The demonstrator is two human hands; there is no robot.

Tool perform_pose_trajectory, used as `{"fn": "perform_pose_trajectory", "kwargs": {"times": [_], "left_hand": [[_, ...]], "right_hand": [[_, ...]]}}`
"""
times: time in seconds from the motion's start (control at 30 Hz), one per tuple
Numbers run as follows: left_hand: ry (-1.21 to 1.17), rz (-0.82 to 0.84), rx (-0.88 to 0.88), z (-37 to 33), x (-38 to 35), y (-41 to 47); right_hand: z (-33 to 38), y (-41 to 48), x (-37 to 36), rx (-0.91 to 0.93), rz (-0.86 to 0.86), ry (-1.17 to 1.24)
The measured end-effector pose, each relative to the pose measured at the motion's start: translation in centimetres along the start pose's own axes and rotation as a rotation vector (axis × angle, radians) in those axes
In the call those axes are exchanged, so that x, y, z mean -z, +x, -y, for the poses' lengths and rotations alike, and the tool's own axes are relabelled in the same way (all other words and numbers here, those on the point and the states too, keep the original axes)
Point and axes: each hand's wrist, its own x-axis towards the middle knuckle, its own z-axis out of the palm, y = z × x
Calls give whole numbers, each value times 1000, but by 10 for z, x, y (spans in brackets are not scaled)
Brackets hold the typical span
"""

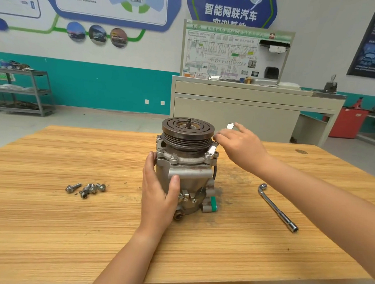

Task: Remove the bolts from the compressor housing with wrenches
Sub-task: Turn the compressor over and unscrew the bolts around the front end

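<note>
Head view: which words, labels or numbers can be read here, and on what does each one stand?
"智能网联汽车": blue wall sign; the line beneath it is partly hidden.
"HV": wiring diagram board; its green header and small print are too blurred to read.
left wall panels and dark poster: too blurred to read.
compressor, wrench in the right hand, bolts: no text visible.

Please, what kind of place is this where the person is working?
Probably a vehicle-repair training workshop. A wiring-diagram board stands on a cabinet, car pictures hang on the wall, and a compressor with loose bolts beside it sits on a wooden bench.
</note>
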Motion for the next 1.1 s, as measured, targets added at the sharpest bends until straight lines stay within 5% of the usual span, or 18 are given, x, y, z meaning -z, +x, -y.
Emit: {"fn": "perform_pose_trajectory", "kwargs": {"times": [0.27, 0.53, 0.8, 1.1], "left_hand": [[92, -43, -123, -6, -3, 0], [282, -34, -322, -12, -8, -5], [125, -73, -174, -7, -8, -3], [64, -44, -108, -3, -5, -1]], "right_hand": [[6, -26, 58, -498, -63, 453], [30, -53, 98, -359, 497, 125], [30, -42, 95, -379, 471, 49], [67, -16, 109, -222, 713, -221]]}}
